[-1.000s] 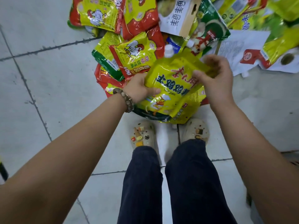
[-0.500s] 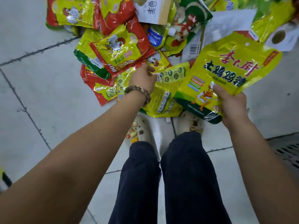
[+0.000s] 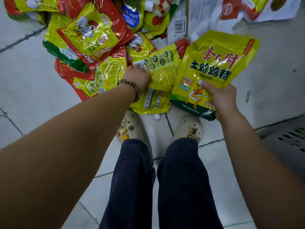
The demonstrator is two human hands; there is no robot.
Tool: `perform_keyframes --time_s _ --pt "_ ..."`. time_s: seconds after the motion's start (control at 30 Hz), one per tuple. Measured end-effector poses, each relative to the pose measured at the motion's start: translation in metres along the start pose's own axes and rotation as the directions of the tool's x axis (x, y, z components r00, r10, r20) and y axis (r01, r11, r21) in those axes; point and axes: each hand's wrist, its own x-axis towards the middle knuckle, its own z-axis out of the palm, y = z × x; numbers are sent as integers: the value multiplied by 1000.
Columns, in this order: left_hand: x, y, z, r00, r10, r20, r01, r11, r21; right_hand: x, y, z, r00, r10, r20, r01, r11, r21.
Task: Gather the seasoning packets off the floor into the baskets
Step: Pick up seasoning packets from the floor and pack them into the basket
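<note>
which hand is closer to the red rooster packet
Left. The left hand is just below and right of the red rooster packet; the right hand holds a yellow pouch farther right.

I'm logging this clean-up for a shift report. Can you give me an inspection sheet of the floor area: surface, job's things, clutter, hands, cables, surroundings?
Surface: pale tiled floor with dark grout lines.
Job's things: large yellow packet held above the floor; face-down yellow packet and a red-and-yellow pile lie on the tiles; no basket clearly seen.
Clutter: white printed packs at the top; small white cap by the feet.
Grippers: right hand grips the large yellow packet's lower corner, thumb on its front; left hand touches the face-down yellow packet, and whether it grips cannot be told.
Cables: nothing seen.
Surroundings: dark trousers, pale clogs, grey slotted panel at the right edge.
</note>
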Motion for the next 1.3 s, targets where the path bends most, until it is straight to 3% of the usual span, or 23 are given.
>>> perform_keyframes --time_s 0.1,0.2,0.27,0.33,0.43,0.5,0.63,0.73,0.8,0.9,1.0,1.13,1.23,1.3 --pt "-9 -5 -4 999 34 24 -31 992 -123 -8 2 -8 1000 17 1 -17 1000 13" --pt "-24 -13 -25 999 -32 35 41 944 -327 -24 1 -24 998 41 -42 -39 998 53" --pt "-34 -17 -40 988 -151 -1 126 823 -553 -41 1 -36 994 85 -61 -79 991 104" --pt "-45 -19 -59 963 -269 -7 172 636 -752 -62 -3 -48 990 130 -61 -119 981 155" --pt "-78 -8 -104 937 -348 -25 138 436 -889 -98 -20 -67 984 161 -74 -143 969 201" --pt "-104 3 -140 931 -362 -40 110 385 -916 -125 -39 -84 984 150 -100 -124 966 228" --pt "-161 31 -212 941 -314 -125 19 419 -908 -184 -78 -122 977 107 -185 -53 960 275" --pt "-206 60 -263 944 -261 -200 -44 502 -864 -230 -98 -158 958 92 -272 -7 955 296" --pt "-234 85 -296 958 -201 -207 -77 514 -854 -263 -108 -186 925 117 -360 -5 955 296" --pt "-266 133 -335 959 -84 -272 -166 610 -775 -305 -108 -233 868 113 -483 49 950 310" --pt "-283 199 -356 946 41 -321 -267 660 -702 -334 -86 -283 791 164 -590 72 932 356" --pt "-274 307 -348 951 186 -247 -308 645 -700 -343 -28 -361 685 226 -693 106 910 401" --pt "-256 399 -330 906 357 -228 -414 632 -655 -333 30 -419 612 290 -736 98 895 434" --pt "-236 455 -311 881 436 -184 -457 683 -569 -318 65 -450 573 354 -740 82 873 481"
